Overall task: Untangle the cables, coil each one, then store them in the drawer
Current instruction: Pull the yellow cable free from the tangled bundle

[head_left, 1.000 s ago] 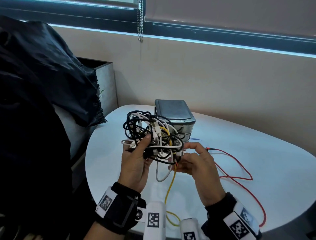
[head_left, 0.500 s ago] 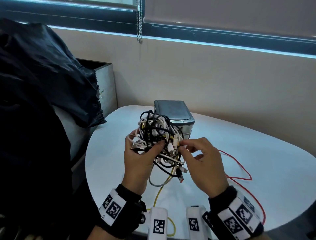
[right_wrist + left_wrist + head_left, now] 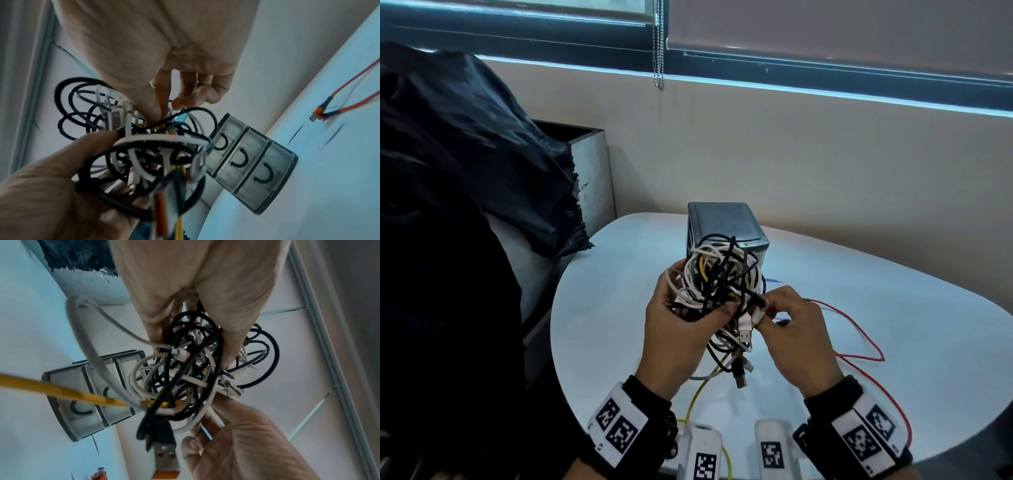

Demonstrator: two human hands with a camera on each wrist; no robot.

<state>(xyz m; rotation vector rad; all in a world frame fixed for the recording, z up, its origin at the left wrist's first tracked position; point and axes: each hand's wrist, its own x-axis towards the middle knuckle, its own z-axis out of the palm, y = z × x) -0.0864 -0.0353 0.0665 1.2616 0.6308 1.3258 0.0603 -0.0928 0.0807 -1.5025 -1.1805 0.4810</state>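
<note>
A tangle of black, white and yellow cables (image 3: 722,287) is held up over the white table (image 3: 893,325). My left hand (image 3: 678,329) grips the tangle (image 3: 189,363) from the left, fingers curled round it. My right hand (image 3: 787,329) pinches a cable end at the tangle's right edge (image 3: 164,113). USB plugs (image 3: 744,334) dangle below. A yellow cable (image 3: 695,397) trails down to the table's front edge. A red cable (image 3: 859,356) lies loose on the table at the right. The grey drawer unit (image 3: 726,222) stands behind the tangle, its three drawers (image 3: 246,159) closed.
A black jacket (image 3: 465,171) hangs over a seat at the left, beside a grey box (image 3: 592,171) against the wall. Two white tagged devices (image 3: 736,448) sit at the table's front edge. The wall and window run behind the table.
Both hands have turned and bunched the tangle tighter and lifted it slightly. The right hand moved from the yellow cable's lower part up to a cable end at the tangle's right side.
</note>
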